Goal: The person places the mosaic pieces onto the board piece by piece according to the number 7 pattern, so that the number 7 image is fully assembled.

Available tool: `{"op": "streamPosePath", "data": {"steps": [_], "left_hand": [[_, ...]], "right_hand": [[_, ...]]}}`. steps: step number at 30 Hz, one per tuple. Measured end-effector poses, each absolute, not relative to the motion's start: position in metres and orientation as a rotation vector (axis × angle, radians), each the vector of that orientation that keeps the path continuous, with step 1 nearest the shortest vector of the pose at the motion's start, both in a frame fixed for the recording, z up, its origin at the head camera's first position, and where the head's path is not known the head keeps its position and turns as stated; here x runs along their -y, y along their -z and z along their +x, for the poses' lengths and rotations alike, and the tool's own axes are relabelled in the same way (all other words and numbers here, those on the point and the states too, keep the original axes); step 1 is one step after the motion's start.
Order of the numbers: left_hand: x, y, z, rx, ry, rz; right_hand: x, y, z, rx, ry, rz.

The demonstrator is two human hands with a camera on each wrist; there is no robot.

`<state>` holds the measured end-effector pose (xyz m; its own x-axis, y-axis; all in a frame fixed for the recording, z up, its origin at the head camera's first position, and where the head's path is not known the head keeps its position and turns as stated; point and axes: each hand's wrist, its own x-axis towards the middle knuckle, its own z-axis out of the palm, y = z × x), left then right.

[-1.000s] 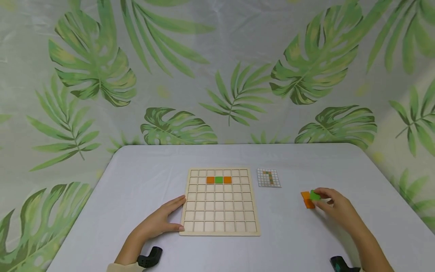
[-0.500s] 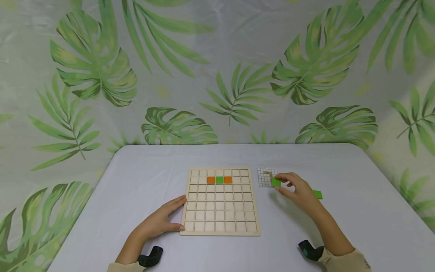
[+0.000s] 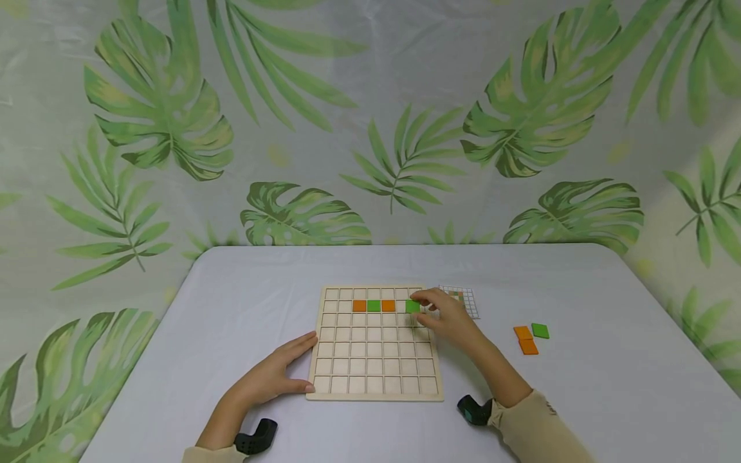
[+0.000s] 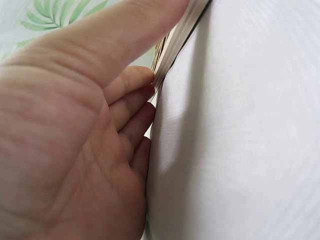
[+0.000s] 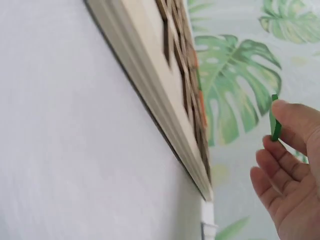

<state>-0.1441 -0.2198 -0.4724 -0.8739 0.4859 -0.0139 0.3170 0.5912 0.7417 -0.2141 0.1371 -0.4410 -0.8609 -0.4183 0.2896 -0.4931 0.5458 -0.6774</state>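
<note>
A wooden grid board [image 3: 375, 397] lies on the white table, with an orange tile [image 3: 359, 306], a green tile [image 3: 374, 306] and another orange tile [image 3: 388, 306] side by side in its second row from the top. My left hand [image 3: 263, 379] rests against the board's left edge, fingertips and thumb touching the rim. Above the board's upper right part, my right hand [image 3: 454, 321] pinches a green square tile [image 3: 412, 307] between thumb and fingers. In the right wrist view that held tile [image 5: 275, 120] is seen edge-on, apart from the board.
A small card with a printed grid pattern [image 3: 471, 305] lies right of the board, partly hidden by my right hand. Farther right lie two orange tiles [image 3: 525, 339] and a green tile [image 3: 541, 331]. A leaf-patterned cloth [image 3: 399, 161] hangs behind the table.
My right hand has carried the green tile leftward from the loose tiles, past the card, to over the board's right side. My left hand stays at the board's left edge.
</note>
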Motion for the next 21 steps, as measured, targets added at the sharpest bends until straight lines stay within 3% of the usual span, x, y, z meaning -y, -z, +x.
{"op": "streamPosePath", "data": {"steps": [21], "left_hand": [[0.219,0.471,-0.144,-2.603,-1.153,0.678]], "right_hand": [[-0.103,0.475,-0.232,2.792,-1.193,0.831]]}}
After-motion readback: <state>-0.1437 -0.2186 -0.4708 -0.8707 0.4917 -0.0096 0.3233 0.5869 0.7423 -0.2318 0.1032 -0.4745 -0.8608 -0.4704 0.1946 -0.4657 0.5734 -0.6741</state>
